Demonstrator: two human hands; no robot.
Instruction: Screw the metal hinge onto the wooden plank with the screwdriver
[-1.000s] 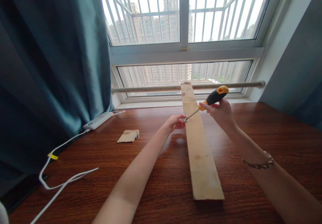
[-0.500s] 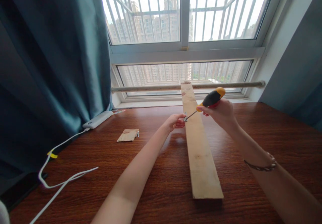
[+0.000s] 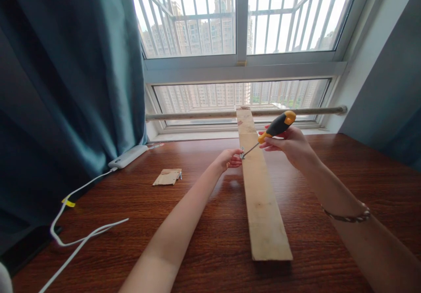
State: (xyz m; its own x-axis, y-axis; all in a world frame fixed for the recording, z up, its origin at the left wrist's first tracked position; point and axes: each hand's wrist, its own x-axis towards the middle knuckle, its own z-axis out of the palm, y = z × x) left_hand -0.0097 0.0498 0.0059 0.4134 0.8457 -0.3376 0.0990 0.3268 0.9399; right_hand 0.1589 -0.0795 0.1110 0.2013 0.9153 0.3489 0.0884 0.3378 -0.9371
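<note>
Screwdriver (image 3: 271, 133), black handle w/ yellow ends, sits in the right hand (image 3: 292, 146); fingers curled around the handle, clamped on it. Its metal shaft slants down and left, tip meeting a small screw (image 3: 242, 154) at the left edge of a wood plank (image 3: 263, 201). Left hand (image 3: 227, 160) is at that same edge, fingertips pinched together right by the screw; can't tell for sure whether they grip the screw itself or just press the plank beside it.

Plank is long, pale, lies flat on a dark wood table (image 3: 345, 170), running from near the person away toward the window; far end reaches a horizontal rod (image 3: 197, 116) across the lower window. Right wrist has a bracelet (image 3: 348, 217).

Left of the plank, well apart: small wood offcut (image 3: 167, 176) flat on the table w/ a bit of metal at its right side. Further left, a white power bank (image 3: 129, 157) near the teal curtain (image 3: 66, 87), w/ a white cable (image 3: 79, 236) trailing toward the near table edge; yellow tag on the cable.
</note>
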